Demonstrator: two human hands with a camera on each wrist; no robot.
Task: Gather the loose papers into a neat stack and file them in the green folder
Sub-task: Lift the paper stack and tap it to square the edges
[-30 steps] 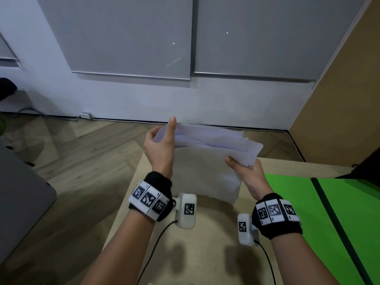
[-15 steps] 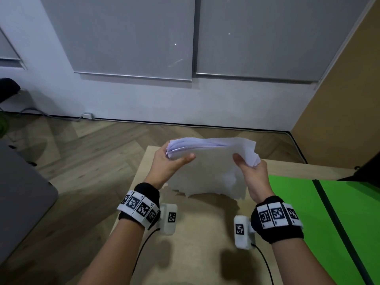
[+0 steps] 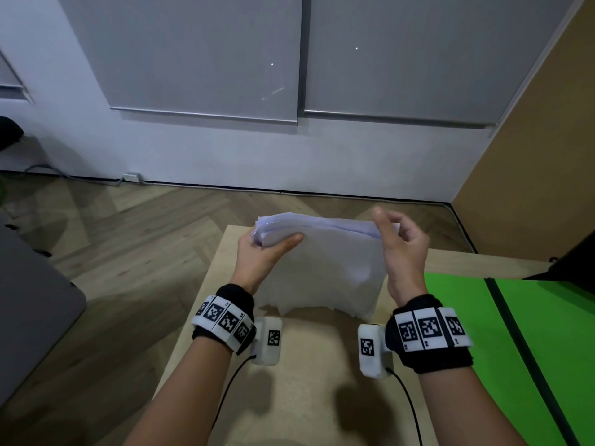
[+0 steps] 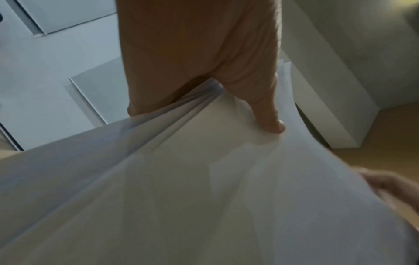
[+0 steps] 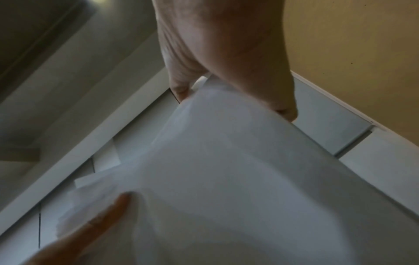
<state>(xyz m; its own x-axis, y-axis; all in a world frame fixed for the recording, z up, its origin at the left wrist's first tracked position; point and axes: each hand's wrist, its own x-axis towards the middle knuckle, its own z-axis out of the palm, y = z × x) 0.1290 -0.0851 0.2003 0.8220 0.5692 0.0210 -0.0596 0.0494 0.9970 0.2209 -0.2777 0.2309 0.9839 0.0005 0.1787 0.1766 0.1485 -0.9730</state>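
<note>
**Squaring the sheets before filing**

The papers [image 3: 322, 265] stand on edge on the table [image 3: 309, 381], held upright between both hands, so the step in hand looks like squaring the stack. The left hand [image 3: 260, 255] pinches the top left corner, thumb across the front sheet. The right hand [image 3: 402, 249] curls loosely at the top right corner, fingertips on the edge. The sheets are white, thin and slightly bowed, their lower edge ragged and uneven. Next, the edges likely need evening out, then a carry right to the green folder [image 3: 515, 333] lying open on the table.
</note>
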